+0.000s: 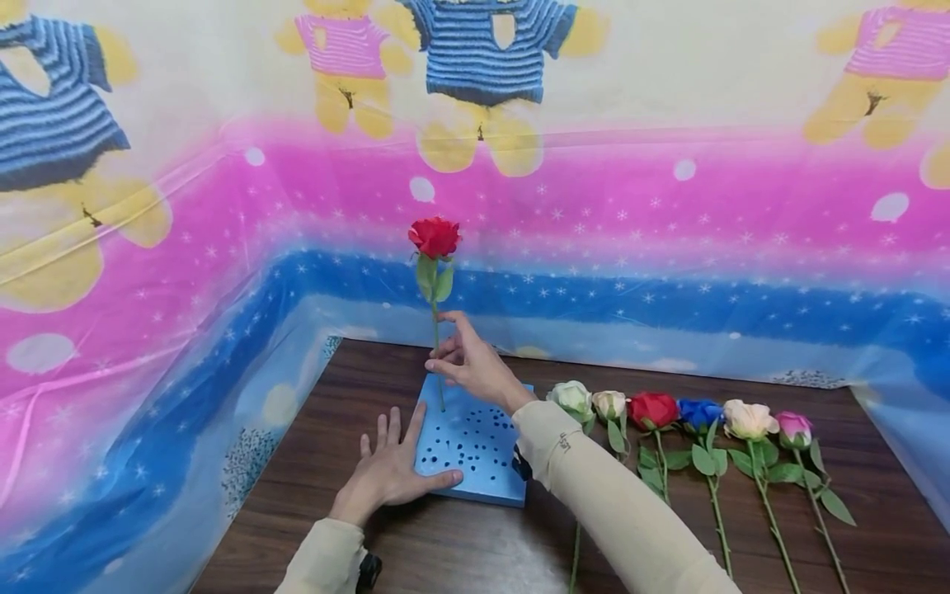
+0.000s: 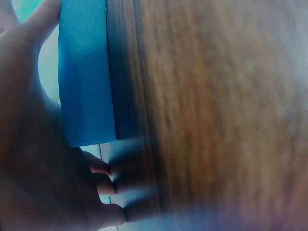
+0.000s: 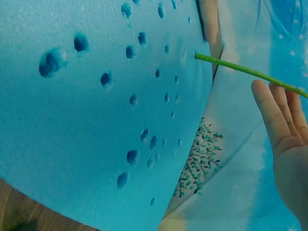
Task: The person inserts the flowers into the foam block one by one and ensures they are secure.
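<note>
An upright red rose (image 1: 435,238) stands with the foot of its green stem (image 3: 240,69) at the top of a light blue foam block (image 1: 475,487). Its stem is between the thumb and fingers of my right hand (image 1: 475,363), which holds it partway up, above the block. Many dark holes pit the foam's upper face. My left hand (image 1: 389,470) lies spread at the block's left side, thumb over the top and the other fingers out past the edge. In the left wrist view, the palm sits along the block's side (image 2: 86,77).
To the right, several flowers lie in a row on the dark wooden table (image 1: 297,478), among them a white rose (image 1: 571,398), a second red rose (image 1: 653,410), a blue rose (image 1: 699,414) and a pink one (image 1: 795,429). A printed cloth (image 1: 594,223) hangs behind and at the left.
</note>
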Demonstrator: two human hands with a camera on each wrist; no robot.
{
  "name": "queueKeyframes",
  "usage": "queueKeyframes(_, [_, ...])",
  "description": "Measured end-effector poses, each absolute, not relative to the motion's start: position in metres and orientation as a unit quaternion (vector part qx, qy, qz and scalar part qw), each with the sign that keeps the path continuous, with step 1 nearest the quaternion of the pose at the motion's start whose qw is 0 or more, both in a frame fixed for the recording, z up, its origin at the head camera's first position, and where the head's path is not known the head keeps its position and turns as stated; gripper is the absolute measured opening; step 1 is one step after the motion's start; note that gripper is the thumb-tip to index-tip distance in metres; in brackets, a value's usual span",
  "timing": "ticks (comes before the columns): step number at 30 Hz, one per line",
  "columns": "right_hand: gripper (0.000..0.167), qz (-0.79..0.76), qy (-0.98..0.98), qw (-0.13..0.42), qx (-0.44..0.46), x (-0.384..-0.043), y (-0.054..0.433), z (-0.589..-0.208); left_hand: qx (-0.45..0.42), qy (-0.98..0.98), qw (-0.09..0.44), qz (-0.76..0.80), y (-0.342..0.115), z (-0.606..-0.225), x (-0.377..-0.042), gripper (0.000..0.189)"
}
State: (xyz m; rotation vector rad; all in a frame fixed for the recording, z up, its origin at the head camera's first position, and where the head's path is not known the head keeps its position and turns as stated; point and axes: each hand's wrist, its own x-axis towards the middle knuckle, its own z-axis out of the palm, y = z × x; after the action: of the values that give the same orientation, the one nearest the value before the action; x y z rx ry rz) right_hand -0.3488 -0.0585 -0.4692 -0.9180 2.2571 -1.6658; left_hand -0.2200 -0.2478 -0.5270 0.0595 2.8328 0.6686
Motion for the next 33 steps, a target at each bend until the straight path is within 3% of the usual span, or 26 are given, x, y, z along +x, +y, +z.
queueKeyframes(16, [0.101,-0.541,0.777,0.094,-0.308,-0.349,-0.053,-0.466,0.025,0.965,0.110,0.235,-0.248,-0.529,-0.219,0.136])
queueKeyframes(33, [0.103,-0.563,0.765,0.081,-0.302,-0.348,-0.026,-0.457,0.030,0.963,0.109,0.245,-0.252,-0.530,-0.217,0.135])
